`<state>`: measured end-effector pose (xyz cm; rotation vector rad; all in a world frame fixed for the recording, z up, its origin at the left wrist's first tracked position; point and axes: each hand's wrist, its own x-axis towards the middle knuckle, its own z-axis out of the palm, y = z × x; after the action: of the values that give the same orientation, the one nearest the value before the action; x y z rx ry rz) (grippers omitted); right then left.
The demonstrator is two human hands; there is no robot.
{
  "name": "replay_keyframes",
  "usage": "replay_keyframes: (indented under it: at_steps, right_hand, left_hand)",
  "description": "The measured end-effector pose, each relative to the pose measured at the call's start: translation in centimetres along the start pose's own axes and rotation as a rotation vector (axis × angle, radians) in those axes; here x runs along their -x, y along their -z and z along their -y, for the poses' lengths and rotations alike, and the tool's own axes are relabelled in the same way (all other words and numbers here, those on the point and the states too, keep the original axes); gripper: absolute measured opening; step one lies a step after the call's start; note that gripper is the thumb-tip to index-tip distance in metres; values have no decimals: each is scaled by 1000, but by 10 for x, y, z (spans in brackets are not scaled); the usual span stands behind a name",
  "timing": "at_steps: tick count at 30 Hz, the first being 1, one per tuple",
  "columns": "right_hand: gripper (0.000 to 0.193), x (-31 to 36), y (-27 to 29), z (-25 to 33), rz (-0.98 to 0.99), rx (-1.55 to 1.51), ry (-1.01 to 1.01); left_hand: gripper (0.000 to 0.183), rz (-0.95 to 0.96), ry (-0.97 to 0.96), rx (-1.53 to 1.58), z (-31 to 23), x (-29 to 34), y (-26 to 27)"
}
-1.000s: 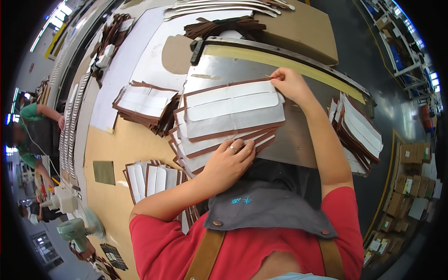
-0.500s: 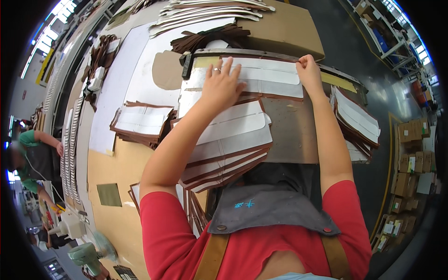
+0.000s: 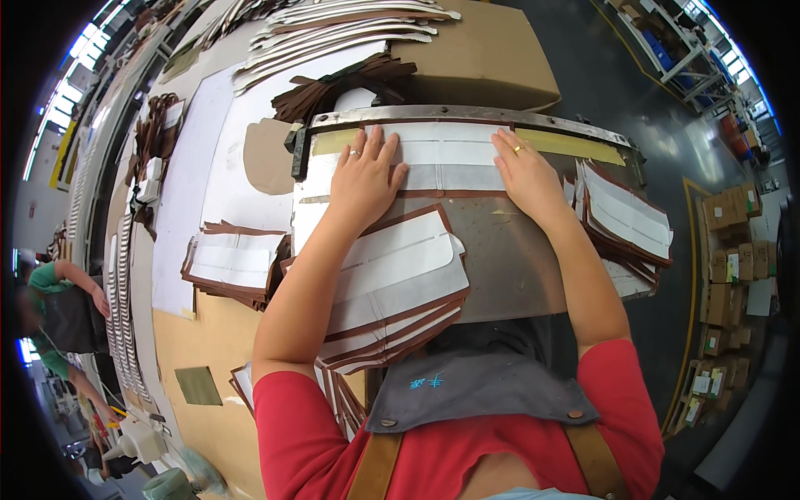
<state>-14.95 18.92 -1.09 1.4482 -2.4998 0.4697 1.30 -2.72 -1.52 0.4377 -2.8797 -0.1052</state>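
Note:
A white panel with brown edges [image 3: 443,152] lies flat on a grey metal plate [image 3: 521,267], along the metal bar [image 3: 467,112] at its far side. My left hand [image 3: 365,179] rests on the panel's left end with fingers spread. On its right end lies my right hand [image 3: 527,173], its fingers stretched out flat. Below my left forearm, a fanned stack of similar brown-edged white panels [image 3: 400,267] overlaps the plate's near left part. Yellow strips [image 3: 575,152] show along the bar beyond both ends of the panel.
More brown-edged panels are stacked at the left [image 3: 237,258] and at the right [image 3: 625,217]. Behind the bar are a bundle of brown strips [image 3: 342,82] and a large cardboard box [image 3: 475,58]. A co-worker [image 3: 71,308] is at the far left. Cartons [image 3: 729,287] stand at the right.
My right hand has gone from a closed pinch at the panel's right end to lying flat on it. My left hand still lies at the left end. The whole view has shifted slightly.

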Motion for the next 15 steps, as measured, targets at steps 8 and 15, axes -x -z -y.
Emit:
replay_keyframes:
  at_steps: [8,15]
  right_hand:
    - [32,-2,3,8,-50,15,16]
    - [30,-3,8,14,-27,21,2]
  left_hand:
    - [45,-85,-34,7,-4,0,5]
    - [44,-89,-26,19,-6,2,4]
